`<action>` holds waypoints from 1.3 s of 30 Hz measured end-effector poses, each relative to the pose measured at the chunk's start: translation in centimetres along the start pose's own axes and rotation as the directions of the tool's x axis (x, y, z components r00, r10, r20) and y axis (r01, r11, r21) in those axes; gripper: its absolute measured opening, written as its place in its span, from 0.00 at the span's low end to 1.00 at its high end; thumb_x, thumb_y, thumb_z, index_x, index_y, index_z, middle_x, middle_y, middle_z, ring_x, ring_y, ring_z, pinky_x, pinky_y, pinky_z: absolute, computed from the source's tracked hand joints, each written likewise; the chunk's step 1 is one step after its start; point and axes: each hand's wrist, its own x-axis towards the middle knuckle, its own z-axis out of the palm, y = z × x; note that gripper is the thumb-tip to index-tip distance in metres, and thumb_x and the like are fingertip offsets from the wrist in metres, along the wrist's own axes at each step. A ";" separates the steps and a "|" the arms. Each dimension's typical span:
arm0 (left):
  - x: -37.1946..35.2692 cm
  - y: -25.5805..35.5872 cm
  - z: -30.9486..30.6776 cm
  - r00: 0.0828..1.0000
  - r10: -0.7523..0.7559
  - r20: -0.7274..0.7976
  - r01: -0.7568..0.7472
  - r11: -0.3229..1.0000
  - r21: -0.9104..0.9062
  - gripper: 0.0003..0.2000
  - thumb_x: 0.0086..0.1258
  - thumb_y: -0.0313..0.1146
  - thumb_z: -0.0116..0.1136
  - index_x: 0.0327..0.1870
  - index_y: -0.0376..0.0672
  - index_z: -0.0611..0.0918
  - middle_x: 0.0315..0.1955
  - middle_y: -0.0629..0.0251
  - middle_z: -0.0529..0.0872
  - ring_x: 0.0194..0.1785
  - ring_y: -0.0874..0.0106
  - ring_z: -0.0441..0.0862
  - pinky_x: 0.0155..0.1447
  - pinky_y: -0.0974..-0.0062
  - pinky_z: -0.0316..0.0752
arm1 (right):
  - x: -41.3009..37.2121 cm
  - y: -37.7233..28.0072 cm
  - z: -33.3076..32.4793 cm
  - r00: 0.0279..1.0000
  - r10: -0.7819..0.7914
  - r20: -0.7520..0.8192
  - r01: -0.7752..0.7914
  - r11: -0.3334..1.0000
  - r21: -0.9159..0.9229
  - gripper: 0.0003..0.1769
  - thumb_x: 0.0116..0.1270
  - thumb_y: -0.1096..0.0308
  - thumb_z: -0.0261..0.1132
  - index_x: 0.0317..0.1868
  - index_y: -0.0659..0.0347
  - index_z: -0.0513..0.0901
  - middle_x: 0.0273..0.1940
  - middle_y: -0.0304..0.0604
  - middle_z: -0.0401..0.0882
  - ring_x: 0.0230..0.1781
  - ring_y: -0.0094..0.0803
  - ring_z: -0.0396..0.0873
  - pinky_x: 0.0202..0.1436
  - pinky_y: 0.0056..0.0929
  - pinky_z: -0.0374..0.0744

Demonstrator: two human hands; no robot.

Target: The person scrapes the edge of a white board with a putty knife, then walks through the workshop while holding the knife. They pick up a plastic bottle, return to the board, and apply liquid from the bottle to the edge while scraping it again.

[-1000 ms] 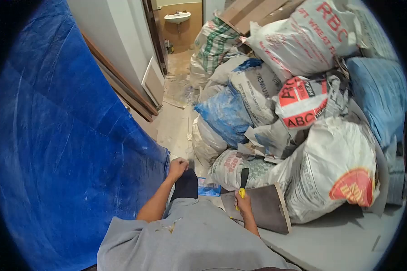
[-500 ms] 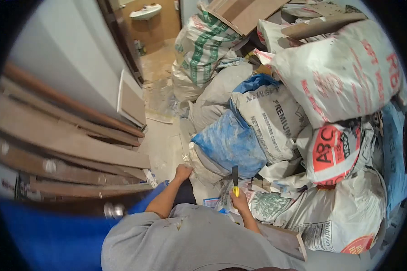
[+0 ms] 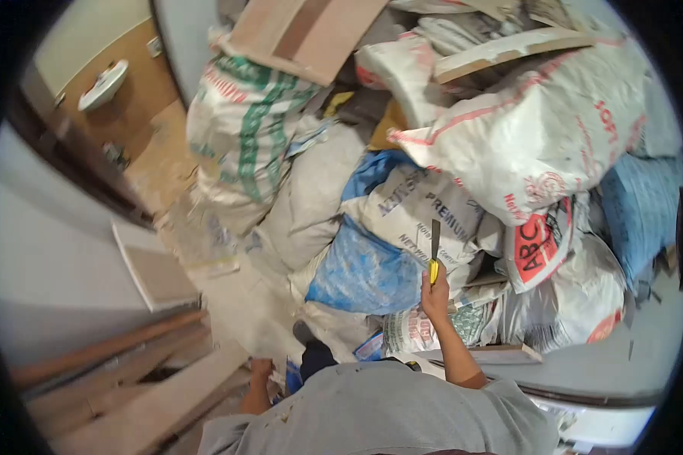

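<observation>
Head view: scraper [image 3: 435,254] is in the right hand [image 3: 435,297], roughly center-right of view. Flat, narrow dark blade, yellow handle. Right fingers wrapped around the handle, blade pointing away from the body. Blade overlaps the PREMIUM sack [image 3: 417,205] in view; can't tell if they touch.

Left hand [image 3: 261,369] is low by the wooden boards [image 3: 152,394]. Fingers look curled in; too small to tell whether it grips or touches anything.

Materials: bulging, creased sacks in a heap. Green-striped sack [image 3: 254,136] is white, tall, lumpy. Blue sack [image 3: 364,273] is wrinkled, with pale dusty smears. Red-print sack [image 3: 539,144] is white, plump, on top of the pile. ABC bag [image 3: 537,254] is red and white, crumpled, below it. Wooden box [image 3: 303,34] is flat-sided, square-edged, above the green-striped sack. Boards are long, straight, flat. Sink [image 3: 104,85] is smooth, white, rounded, far left.
</observation>
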 end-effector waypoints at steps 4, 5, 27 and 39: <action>2.3 1.6 -1.6 0.909 0.368 -0.197 -0.212 0.814 0.541 0.14 0.59 0.46 0.50 0.32 0.49 0.84 0.30 0.65 0.85 0.35 0.69 0.82 0.43 0.68 0.74 | 0.2 2.2 -0.9 0.993 0.091 -0.077 -0.105 0.975 -0.194 0.22 0.66 0.61 0.51 0.57 0.64 0.65 0.39 0.61 0.76 0.39 0.55 0.75 0.42 0.43 0.73; 1.3 0.8 0.5 0.883 0.398 -0.250 -0.177 0.774 0.608 0.15 0.60 0.47 0.50 0.32 0.48 0.84 0.30 0.65 0.85 0.35 0.69 0.82 0.43 0.69 0.74 | 0.2 2.2 -0.5 0.989 0.146 -0.029 -0.149 0.965 -0.216 0.23 0.66 0.61 0.51 0.57 0.65 0.64 0.42 0.62 0.75 0.42 0.55 0.75 0.46 0.43 0.72; -2.3 6.7 5.8 0.647 -0.761 0.053 0.230 0.128 -0.965 0.18 0.53 0.40 0.59 0.37 0.32 0.81 0.39 0.45 0.81 0.45 0.55 0.80 0.49 0.63 0.75 | 8.9 8.0 6.3 0.970 -0.181 0.163 0.225 0.921 -0.317 0.26 0.66 0.57 0.52 0.48 0.75 0.58 0.33 0.60 0.72 0.25 0.44 0.76 0.23 0.37 0.75; -3.1 9.0 1.8 0.662 -0.750 0.001 0.021 0.017 -1.000 0.21 0.52 0.45 0.60 0.33 0.31 0.81 0.36 0.46 0.82 0.43 0.55 0.80 0.47 0.64 0.74 | 9.1 4.7 9.6 0.976 -0.055 0.211 0.113 0.955 -0.273 0.24 0.66 0.58 0.54 0.47 0.74 0.59 0.31 0.58 0.72 0.24 0.41 0.76 0.21 0.35 0.75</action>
